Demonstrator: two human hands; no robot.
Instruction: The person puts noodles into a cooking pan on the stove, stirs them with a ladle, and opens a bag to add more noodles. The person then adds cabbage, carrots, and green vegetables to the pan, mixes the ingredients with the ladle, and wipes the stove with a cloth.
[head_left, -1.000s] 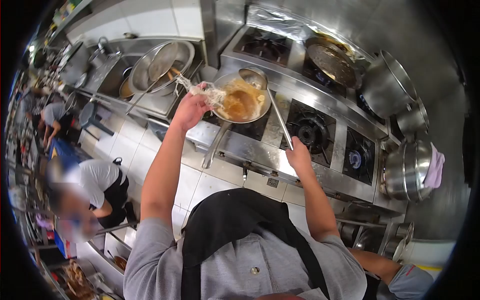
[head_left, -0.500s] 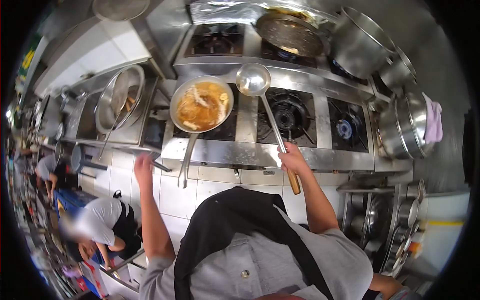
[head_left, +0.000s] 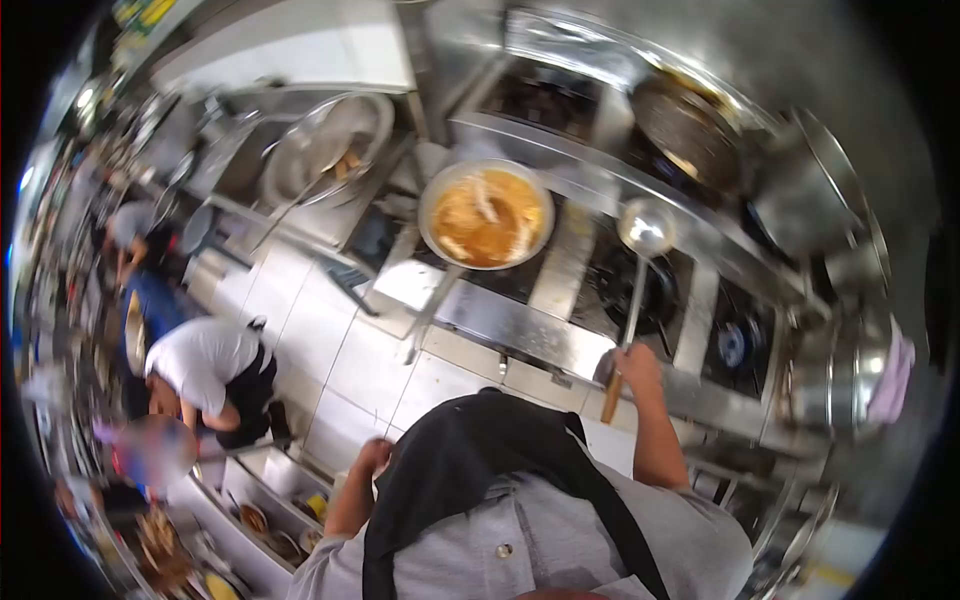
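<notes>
My right hand (head_left: 637, 368) is wrapped round the wooden-ended handle of a long metal ladle (head_left: 638, 300). The ladle's round bowl (head_left: 646, 228) hangs over a black burner (head_left: 625, 285), with no food visible in it. To its left, a frying pan (head_left: 428, 232) on the stove holds orange-brown liquid with pale pieces (head_left: 487, 212); its long handle (head_left: 432, 315) points toward me over the floor. My left hand (head_left: 374, 455) is low beside my black apron (head_left: 460, 450), its fingers curled in and nothing visible in them.
At the back right are a dark wok (head_left: 685, 135) and large steel pots (head_left: 805, 190). A pink cloth (head_left: 890, 380) hangs on a pot at right. A large metal basin (head_left: 285, 165) stands left of the stove. A bent-over person (head_left: 205, 365) is at lower left, beside containers (head_left: 285, 480).
My left hand has dropped from near the pan handle to beside my apron. The ladle stays in my right hand. The view has turned, shifting the stove rightward and showing more on the left.
</notes>
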